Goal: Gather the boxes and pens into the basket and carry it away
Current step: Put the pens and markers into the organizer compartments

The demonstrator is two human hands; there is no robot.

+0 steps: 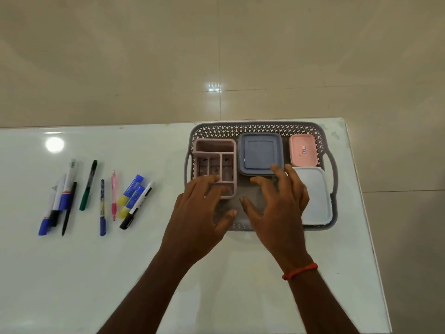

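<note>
A grey lattice basket sits at the table's far right. Inside it are a pink divided organiser box, a blue-grey square lidded box, a small pink lidded box and a white lidded box. My left hand hovers over the organiser's near end, fingers spread and relaxed. Over the basket's middle, beside the white box, my right hand is spread open too. Neither hand grips anything. Several pens and markers lie in a loose row on the left of the table, with two blue-and-yellow glue sticks among them.
The white glossy table ends just right of the basket and just behind it. Beige tiled floor lies beyond. A red thread band circles my right wrist.
</note>
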